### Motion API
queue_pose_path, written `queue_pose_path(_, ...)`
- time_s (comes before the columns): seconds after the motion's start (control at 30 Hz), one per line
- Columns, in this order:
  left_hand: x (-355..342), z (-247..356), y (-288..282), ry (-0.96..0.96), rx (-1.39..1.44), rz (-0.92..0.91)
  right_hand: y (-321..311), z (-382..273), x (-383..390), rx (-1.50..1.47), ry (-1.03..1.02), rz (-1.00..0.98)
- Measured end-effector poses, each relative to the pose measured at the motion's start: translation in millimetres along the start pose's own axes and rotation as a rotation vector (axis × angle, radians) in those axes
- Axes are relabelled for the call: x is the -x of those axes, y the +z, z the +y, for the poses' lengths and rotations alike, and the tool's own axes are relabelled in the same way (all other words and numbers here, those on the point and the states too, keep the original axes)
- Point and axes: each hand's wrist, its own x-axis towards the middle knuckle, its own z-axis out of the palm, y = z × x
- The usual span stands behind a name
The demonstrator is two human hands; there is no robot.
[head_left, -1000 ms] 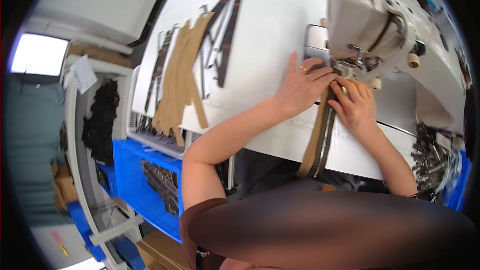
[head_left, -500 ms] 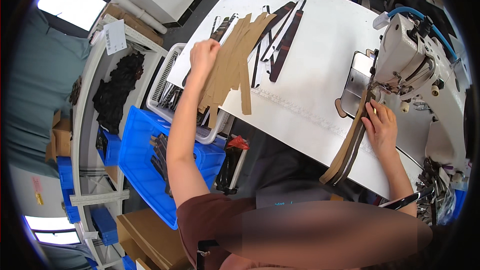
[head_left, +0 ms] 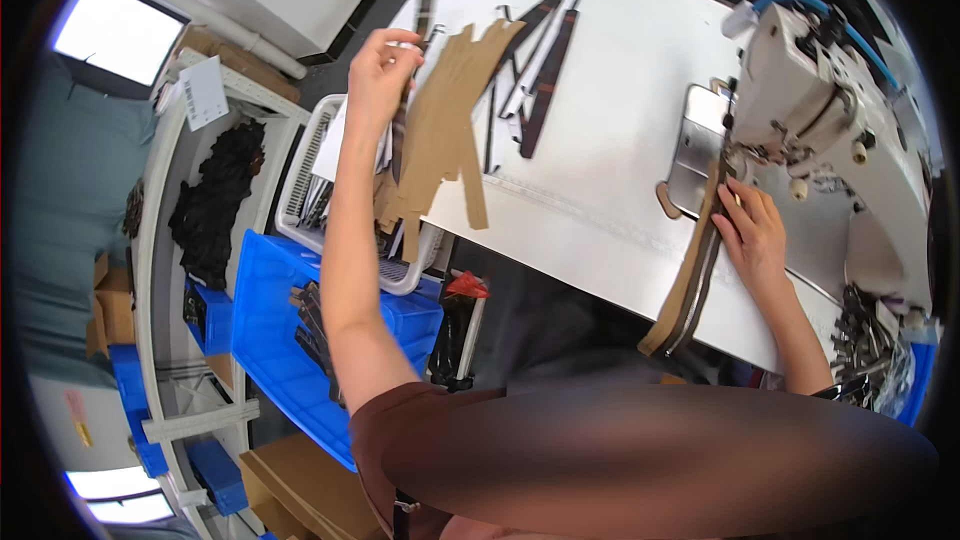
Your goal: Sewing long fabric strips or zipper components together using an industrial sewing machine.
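Observation:
My left hand [head_left: 382,78] is raised over the far left of the table, its fingers pinched on a dark striped strip [head_left: 428,6] that stands up above the hand and hangs down below it. Right beside it lies a fanned pile of tan strips [head_left: 447,100]. On the right, my right hand [head_left: 752,235] bends its fingers onto the edge of a long tan and dark strip [head_left: 690,285]. That strip runs from the sewing machine [head_left: 795,105] toward the table's front edge. A small pale thing shows between the right fingers, too small to name.
Dark and white strips [head_left: 545,75] lie beyond the tan pile on the white table [head_left: 600,180]. A white basket [head_left: 300,175] and a blue bin [head_left: 265,340] stand left of it. Cut scraps [head_left: 862,340] heap up at the far right.
My left hand has lifted a dark striped strip up from beside the tan pile. My right hand stays on the strip at the machine. The whole view has shifted slightly.

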Motion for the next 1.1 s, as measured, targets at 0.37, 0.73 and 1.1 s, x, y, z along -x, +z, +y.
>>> queue_pose_path(0.37,222,99,129,0.180,-0.160,-0.875,11,4,-7,0.030,-0.043,0.036)
queue_pose_path(0.73,192,69,158,0.628,-0.397,-0.760,11,7,0,0.026,-0.046,0.050)
queue_pose_path(1.1,116,84,228,0.926,-0.459,-0.373,12,8,-3,0.010,-0.031,0.078)
